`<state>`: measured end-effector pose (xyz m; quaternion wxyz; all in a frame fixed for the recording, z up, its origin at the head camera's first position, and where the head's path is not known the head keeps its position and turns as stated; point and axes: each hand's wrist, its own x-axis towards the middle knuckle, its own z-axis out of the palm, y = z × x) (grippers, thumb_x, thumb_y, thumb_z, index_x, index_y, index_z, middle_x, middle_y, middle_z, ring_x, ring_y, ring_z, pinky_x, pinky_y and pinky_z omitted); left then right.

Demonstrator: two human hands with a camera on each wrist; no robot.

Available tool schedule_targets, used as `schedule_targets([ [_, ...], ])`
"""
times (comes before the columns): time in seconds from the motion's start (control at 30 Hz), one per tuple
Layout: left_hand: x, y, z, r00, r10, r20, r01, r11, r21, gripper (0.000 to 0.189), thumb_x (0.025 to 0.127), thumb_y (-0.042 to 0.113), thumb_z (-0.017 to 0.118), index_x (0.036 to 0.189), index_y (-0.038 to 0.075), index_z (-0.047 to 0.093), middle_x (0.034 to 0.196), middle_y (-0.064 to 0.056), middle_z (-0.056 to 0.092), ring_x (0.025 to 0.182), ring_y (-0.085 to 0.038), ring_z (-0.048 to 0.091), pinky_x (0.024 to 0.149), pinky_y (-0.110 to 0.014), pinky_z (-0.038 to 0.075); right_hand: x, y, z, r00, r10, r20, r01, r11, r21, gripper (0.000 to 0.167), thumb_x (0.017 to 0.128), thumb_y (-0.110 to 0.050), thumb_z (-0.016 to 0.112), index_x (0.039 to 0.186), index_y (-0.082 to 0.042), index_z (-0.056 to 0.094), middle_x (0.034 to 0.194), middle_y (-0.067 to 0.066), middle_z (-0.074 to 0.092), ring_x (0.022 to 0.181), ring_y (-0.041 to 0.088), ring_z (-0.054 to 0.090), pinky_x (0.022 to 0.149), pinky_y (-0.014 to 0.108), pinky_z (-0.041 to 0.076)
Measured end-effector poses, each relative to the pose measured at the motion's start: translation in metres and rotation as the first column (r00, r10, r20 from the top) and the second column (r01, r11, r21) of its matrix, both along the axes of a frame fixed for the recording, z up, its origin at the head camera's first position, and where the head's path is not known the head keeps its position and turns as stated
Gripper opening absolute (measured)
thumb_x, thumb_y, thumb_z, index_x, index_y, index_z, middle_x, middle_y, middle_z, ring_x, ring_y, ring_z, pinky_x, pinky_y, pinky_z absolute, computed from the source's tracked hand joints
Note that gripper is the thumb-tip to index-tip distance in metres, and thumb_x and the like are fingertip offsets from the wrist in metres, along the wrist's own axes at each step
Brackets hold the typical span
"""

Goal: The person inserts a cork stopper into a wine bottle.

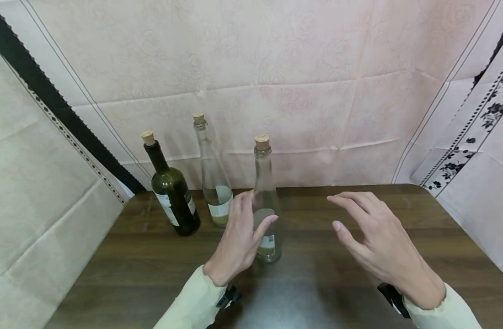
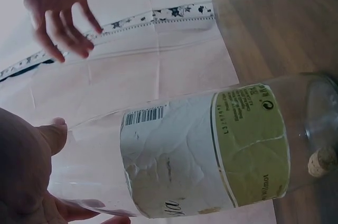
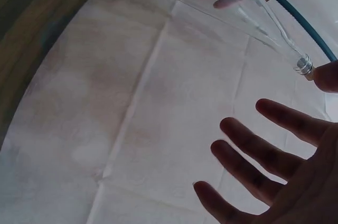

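Observation:
A clear glass bottle with a cork stopper stands upright on the table. My left hand holds it from the left, thumb across the near side and fingers around the far side. Close up in the left wrist view, the bottle's label is white and green, and a bit of cork shows through the glass near the base. Apart from the bottle, off to its right, my right hand hovers over the table with fingers spread and nothing in it.
Left of the held bottle stand a second corked clear bottle and a dark green corked wine bottle. The brown wooden table meets a pale patterned cloth behind, with more cloth at both sides.

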<state>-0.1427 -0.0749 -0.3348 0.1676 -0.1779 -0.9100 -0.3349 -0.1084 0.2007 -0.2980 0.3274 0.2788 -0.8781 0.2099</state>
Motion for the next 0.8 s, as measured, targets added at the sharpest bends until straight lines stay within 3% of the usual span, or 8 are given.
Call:
schedule_targets([
  [0.27, -0.021, 0.005, 0.0, 0.998, 0.054, 0.012, -0.055, 0.995, 0.084, 0.068, 0.102, 0.046, 0.057, 0.15, 0.005, 0.033, 0.144, -0.013, 0.043, 0.129, -0.026, 0.043, 0.108, -0.042, 0.046, 0.002, 0.011, -0.009, 0.998, -0.05, 0.041, 0.049, 0.999, 0.018, 0.048, 0.089, -0.021, 0.07, 0.137, -0.02, 0.062, 0.131, 0.001, 0.064, 0.123, 0.023, 0.054, 0.097, 0.048, 0.039],
  [0.53, -0.04, 0.007, -0.004, 0.988, 0.121, -0.094, -0.112, 0.989, 0.102, 0.062, 0.1, 0.039, 0.063, 0.144, 0.001, 0.041, 0.137, -0.017, 0.045, 0.122, -0.032, 0.045, 0.102, -0.044, 0.047, -0.001, 0.016, -0.023, 0.988, -0.111, 0.104, 0.107, 0.993, 0.044, 0.052, 0.092, -0.033, 0.071, 0.14, -0.019, 0.06, 0.14, 0.011, 0.061, 0.135, 0.038, 0.049, 0.109, 0.061, 0.032],
  [0.8, -0.057, 0.013, 0.001, 0.986, 0.164, -0.039, -0.155, 0.971, 0.182, 0.064, 0.099, 0.038, 0.064, 0.148, 0.005, 0.039, 0.136, -0.016, 0.046, 0.119, -0.031, 0.043, 0.098, -0.044, 0.047, 0.0, 0.023, -0.034, 0.971, -0.17, 0.166, 0.154, 0.983, 0.102, 0.059, 0.093, -0.044, 0.069, 0.145, -0.02, 0.055, 0.147, 0.015, 0.054, 0.14, 0.043, 0.043, 0.113, 0.066, 0.027],
])
